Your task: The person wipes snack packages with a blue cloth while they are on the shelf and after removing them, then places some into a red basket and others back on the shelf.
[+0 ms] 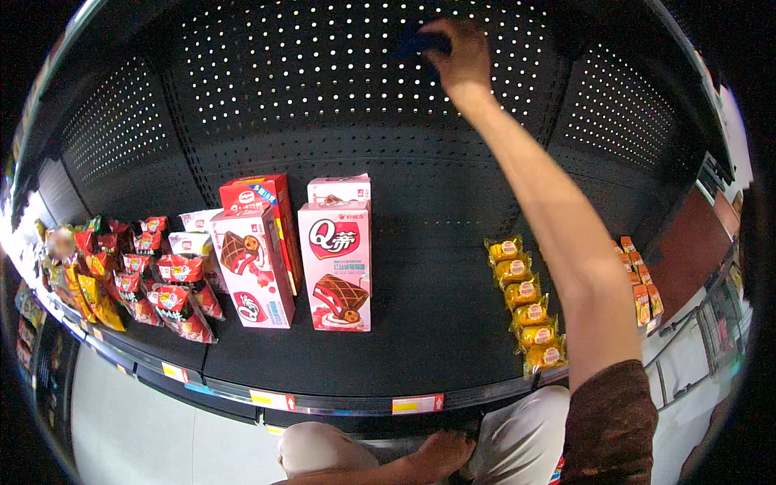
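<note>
My right hand point(467, 54) is raised to the perforated back panel point(339, 66) of a black store shelf. It holds a dark blue cloth point(424, 41), blurred and hard to make out against the dark metal. Low in the picture, my left hand point(445, 451) rests between my knees, below the shelf's front edge; its fingers are mostly hidden in shadow. On the shelf deck point(424, 315) stand pink cake boxes point(335, 267), one behind another. Left of them another pink box point(251, 273) is turned at an angle, with a red box point(257, 188) behind it.
Bagged snacks point(176, 309) crowd the deck's left side. A row of yellow wrapped cakes point(526, 303) runs front to back under my right arm. Small orange packs point(642, 291) sit farther right. Price tags point(418, 404) line the front rail, above a pale floor point(133, 412).
</note>
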The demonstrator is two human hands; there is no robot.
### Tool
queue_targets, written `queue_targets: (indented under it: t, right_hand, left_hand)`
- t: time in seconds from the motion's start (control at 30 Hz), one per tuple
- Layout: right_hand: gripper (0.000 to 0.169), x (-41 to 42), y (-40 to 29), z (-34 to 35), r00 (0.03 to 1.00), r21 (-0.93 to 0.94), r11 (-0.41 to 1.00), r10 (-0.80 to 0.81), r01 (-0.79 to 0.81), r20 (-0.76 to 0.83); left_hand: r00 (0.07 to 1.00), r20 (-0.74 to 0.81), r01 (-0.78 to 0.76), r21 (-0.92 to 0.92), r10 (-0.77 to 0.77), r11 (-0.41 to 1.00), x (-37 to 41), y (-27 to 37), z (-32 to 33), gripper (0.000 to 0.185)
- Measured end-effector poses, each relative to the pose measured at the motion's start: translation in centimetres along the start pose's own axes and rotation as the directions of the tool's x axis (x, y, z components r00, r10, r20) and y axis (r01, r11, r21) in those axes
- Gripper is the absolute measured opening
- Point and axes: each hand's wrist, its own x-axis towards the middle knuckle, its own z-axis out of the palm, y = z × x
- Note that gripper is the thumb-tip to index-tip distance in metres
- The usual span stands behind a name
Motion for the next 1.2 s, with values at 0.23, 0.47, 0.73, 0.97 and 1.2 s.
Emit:
queue_targets:
  t: [0.23,0.47,0.73,0.97,1.2]
  right_hand:
    - [0.044,-17.5,-7.2,-0.5,0.926,0.196,0.977,0.002,-0.082,0.377]
    - [0.013,-31.2,-8.7,-0.3,0.716,0.059,0.996,0.004,-0.063,0.698]
    - [0.022,-25.1,-5.8,-3.3,0.698,0.045,0.997,0.012,-0.063,0.716]
    - [0.034,-4.2,3.7,-6.2,0.978,-0.243,0.968,0.103,-0.057,0.181]
    - [0.034,1.4,7.7,-5.8,0.993,-0.216,0.973,0.052,-0.075,-0.11]
  left_hand:
    - [0.997,0.044,-0.058,0.032,0.057,0.998,-0.9,0.5,-3.7,0.031]
    - [0.997,0.066,-0.041,-0.02,0.042,0.999,-0.6,-0.4,-3.3,0.029]
    - [0.966,0.244,0.114,-0.112,-0.084,0.987,0.9,0.0,-7.7,0.019]
    - [0.997,0.079,-0.002,0.032,0.0,0.999,-0.4,1.1,-7.7,0.025]
    - [0.995,-0.054,-0.072,0.114,0.079,0.991,-0.7,-0.1,-1.6,0.04]
